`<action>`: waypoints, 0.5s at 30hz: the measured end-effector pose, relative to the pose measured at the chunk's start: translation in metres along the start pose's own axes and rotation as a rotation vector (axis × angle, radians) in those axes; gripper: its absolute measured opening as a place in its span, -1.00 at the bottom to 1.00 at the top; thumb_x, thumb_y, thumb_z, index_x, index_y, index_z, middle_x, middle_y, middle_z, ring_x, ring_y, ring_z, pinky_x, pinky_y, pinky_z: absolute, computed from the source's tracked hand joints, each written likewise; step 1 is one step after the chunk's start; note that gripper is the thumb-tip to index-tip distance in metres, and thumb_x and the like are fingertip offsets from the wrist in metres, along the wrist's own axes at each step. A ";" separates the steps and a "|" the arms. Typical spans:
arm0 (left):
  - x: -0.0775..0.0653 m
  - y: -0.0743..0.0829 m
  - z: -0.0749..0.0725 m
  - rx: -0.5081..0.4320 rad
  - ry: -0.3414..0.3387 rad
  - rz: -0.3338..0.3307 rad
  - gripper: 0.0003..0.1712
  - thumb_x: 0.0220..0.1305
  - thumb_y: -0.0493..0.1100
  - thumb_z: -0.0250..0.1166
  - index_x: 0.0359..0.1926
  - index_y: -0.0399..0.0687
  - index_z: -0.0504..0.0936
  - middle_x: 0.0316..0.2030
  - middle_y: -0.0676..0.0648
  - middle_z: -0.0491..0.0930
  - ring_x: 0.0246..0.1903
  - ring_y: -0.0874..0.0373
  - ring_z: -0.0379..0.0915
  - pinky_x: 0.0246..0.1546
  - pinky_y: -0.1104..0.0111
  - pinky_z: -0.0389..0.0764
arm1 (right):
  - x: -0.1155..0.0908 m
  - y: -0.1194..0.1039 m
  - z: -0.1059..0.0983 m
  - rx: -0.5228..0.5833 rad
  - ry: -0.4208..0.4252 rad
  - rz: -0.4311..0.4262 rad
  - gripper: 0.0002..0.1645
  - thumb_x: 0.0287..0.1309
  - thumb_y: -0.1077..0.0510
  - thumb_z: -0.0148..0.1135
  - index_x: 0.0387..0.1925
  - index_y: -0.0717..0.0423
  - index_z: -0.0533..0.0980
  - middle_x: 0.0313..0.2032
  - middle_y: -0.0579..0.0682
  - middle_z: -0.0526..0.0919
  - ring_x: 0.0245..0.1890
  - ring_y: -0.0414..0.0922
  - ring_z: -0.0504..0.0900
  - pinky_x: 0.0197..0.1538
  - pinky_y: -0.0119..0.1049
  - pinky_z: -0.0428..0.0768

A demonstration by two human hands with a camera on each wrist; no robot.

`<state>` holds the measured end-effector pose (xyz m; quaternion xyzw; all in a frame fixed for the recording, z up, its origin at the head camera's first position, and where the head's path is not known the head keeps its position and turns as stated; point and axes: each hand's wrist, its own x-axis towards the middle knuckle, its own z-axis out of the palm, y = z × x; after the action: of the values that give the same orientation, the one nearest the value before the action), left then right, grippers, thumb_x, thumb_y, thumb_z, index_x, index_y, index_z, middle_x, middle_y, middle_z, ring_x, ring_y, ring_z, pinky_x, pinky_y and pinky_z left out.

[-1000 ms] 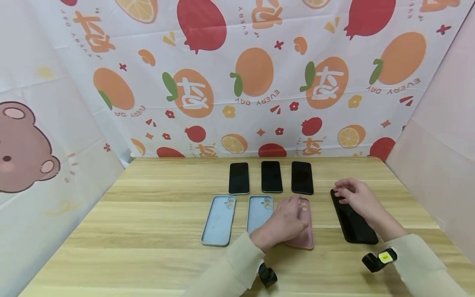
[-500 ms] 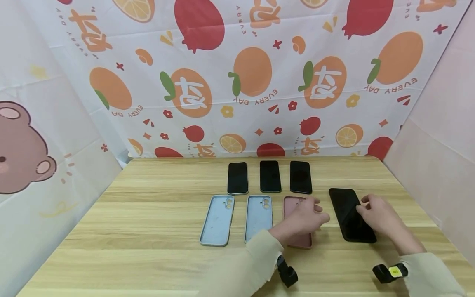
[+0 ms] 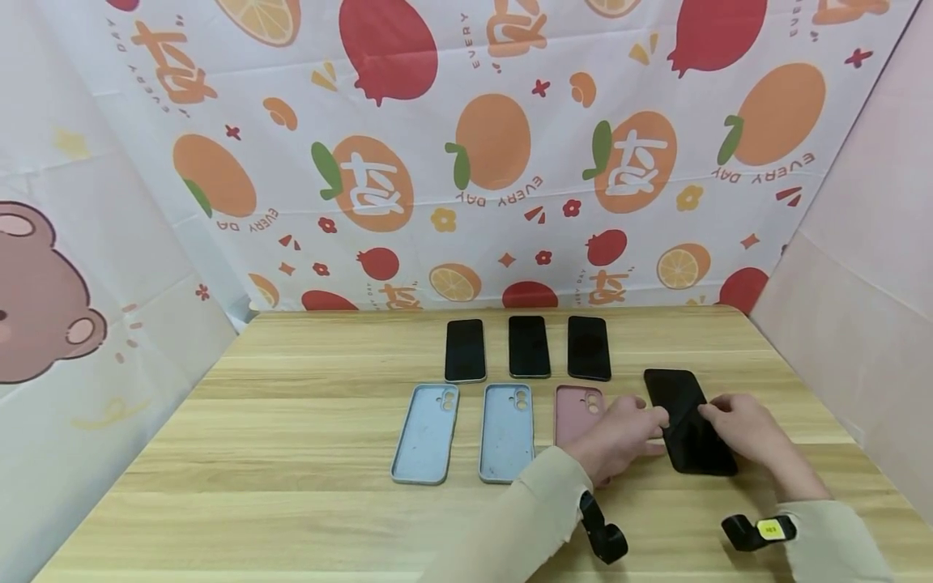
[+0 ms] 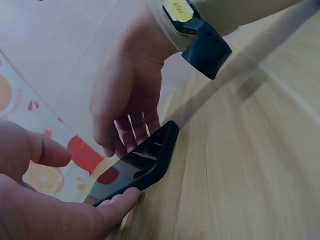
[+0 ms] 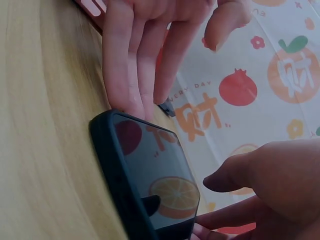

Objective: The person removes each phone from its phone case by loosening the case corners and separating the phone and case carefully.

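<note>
A phone in a black case (image 3: 696,449) lies screen up at the right of the table, between my two hands. My left hand (image 3: 619,437) reaches over the pink phone case (image 3: 576,409), its fingertips at the black phone's left edge. In the left wrist view its fingers (image 4: 120,205) lie along the case's side, thumb raised apart from the screen. At the opposite long edge is my right hand (image 3: 747,429). The right wrist view shows its fingers (image 5: 230,215) low at the phone's side, with the thumb held above the screen, which mirrors the backdrop.
Left of the pink case lie two light blue phone cases (image 3: 426,437), hollow side up. Behind the cases, three dark phones (image 3: 465,351) form a row on the wooden table (image 3: 255,453). A fruit-print cloth (image 3: 437,186) hangs at the table's back edge.
My left hand has moved right, from the pink case to the black phone's left edge. My right hand has come down from the phone's top to its right edge.
</note>
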<state>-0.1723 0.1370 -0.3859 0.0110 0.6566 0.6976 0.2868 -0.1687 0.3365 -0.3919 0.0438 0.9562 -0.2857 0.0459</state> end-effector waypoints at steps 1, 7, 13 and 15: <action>0.002 0.000 0.001 -0.052 -0.008 0.008 -0.27 0.20 -0.32 0.16 0.39 -0.38 0.20 0.20 -0.32 0.45 0.19 -0.16 0.48 0.16 -0.02 0.54 | 0.000 0.000 0.000 -0.001 0.007 -0.001 -0.43 0.44 0.06 -0.04 0.04 0.59 0.47 0.00 0.53 0.55 0.01 0.38 0.53 0.02 0.19 0.53; 0.008 -0.003 0.000 -0.188 0.007 -0.013 -0.39 0.12 -0.43 0.11 0.25 -0.39 0.30 0.14 -0.28 0.42 0.17 -0.19 0.44 0.14 -0.06 0.55 | 0.001 -0.001 0.003 -0.001 0.016 0.001 -0.43 0.42 0.06 -0.03 0.03 0.60 0.47 0.01 0.54 0.55 0.02 0.40 0.53 0.03 0.21 0.52; 0.009 -0.003 0.002 -0.205 0.020 -0.023 -0.58 0.05 -0.47 0.09 0.00 -0.35 0.36 -0.02 -0.21 0.40 0.03 -0.08 0.43 0.16 -0.07 0.53 | 0.001 -0.002 0.004 0.004 0.011 -0.013 -0.46 0.41 0.07 -0.01 -0.01 0.57 0.50 -0.04 0.49 0.59 -0.03 0.34 0.56 0.00 0.17 0.54; 0.009 -0.003 0.004 -0.204 0.020 -0.022 -0.68 0.01 -0.48 0.08 -0.13 -0.32 0.38 -0.09 -0.18 0.40 -0.07 -0.02 0.41 0.15 -0.07 0.54 | 0.000 -0.002 0.004 0.010 0.009 -0.024 -0.48 0.41 0.07 0.01 -0.05 0.54 0.52 -0.08 0.44 0.62 -0.06 0.29 0.58 -0.03 0.12 0.55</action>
<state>-0.1770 0.1447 -0.3911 -0.0325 0.5850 0.7576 0.2876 -0.1690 0.3328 -0.3936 0.0339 0.9554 -0.2908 0.0378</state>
